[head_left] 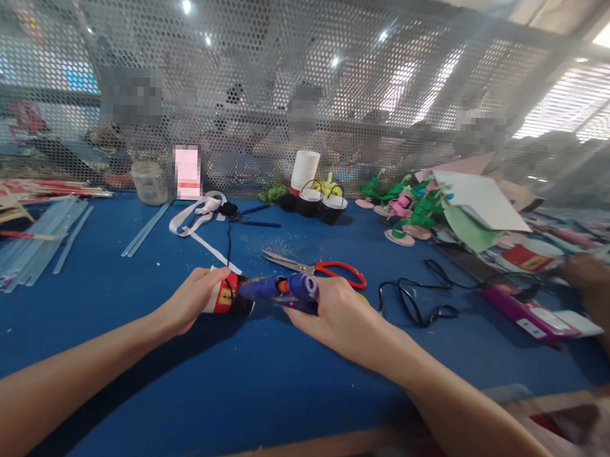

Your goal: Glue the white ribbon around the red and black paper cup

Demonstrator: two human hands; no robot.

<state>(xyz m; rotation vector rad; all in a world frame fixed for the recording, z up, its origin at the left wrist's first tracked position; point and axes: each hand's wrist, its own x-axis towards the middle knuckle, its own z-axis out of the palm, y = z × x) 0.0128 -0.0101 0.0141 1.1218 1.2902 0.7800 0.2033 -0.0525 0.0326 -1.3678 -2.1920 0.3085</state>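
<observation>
My left hand (195, 303) is wrapped round a small red, white and black paper cup (225, 298) lying on its side on the blue table (259, 380). My right hand (339, 310) grips a blue-purple hot glue gun (283, 289) whose nozzle points left, right at the cup's black end. A thin black cord runs from the cup area away toward the back of the table.
Red-handled scissors (328, 268) lie just behind the glue gun. Clear glue sticks (34, 242) lie at far left, white ribbon (195, 218) and small black buckets (322, 204) at the back, a black cable (412, 302) and paper crafts (436, 206) to the right. Another person's hand (590, 282) reaches in at right.
</observation>
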